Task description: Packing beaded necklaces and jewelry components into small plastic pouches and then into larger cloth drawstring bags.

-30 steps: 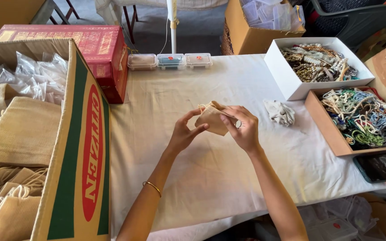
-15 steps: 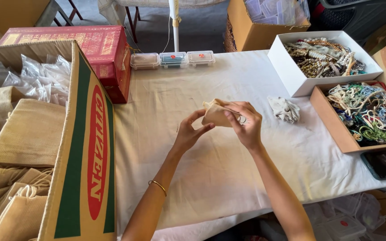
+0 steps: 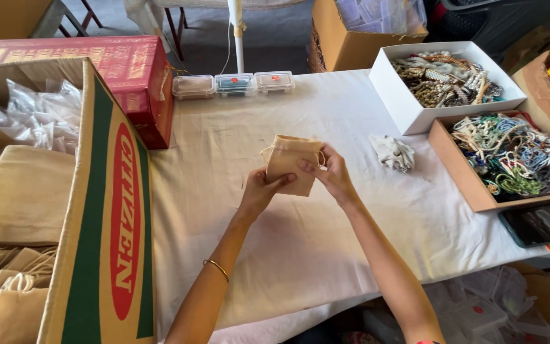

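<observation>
I see a pouch [image 3: 291,164] held over the table's [image 3: 300,255] middle. Three small containers [image 3: 233,84] line its far edge. A large carton [image 3: 106,210] stands at the left edge, two bead boxes [image 3: 479,121] by the right edge, a phone [image 3: 542,222] nearer me.

A small drawstring pouch [image 3: 291,164] of matt, coarse-woven beige cloth sits above a desk [image 3: 300,242] draped in smooth, faintly creased off-white fabric. The big carton [image 3: 106,210] is matt corrugated cardboard with a printed panel; clear, glossy plastic bags [image 3: 39,114] crinkle inside it. A thin bangle [image 3: 216,269] gleams like gold metal. The phone [image 3: 545,221] shows dark, glossy glass.
</observation>
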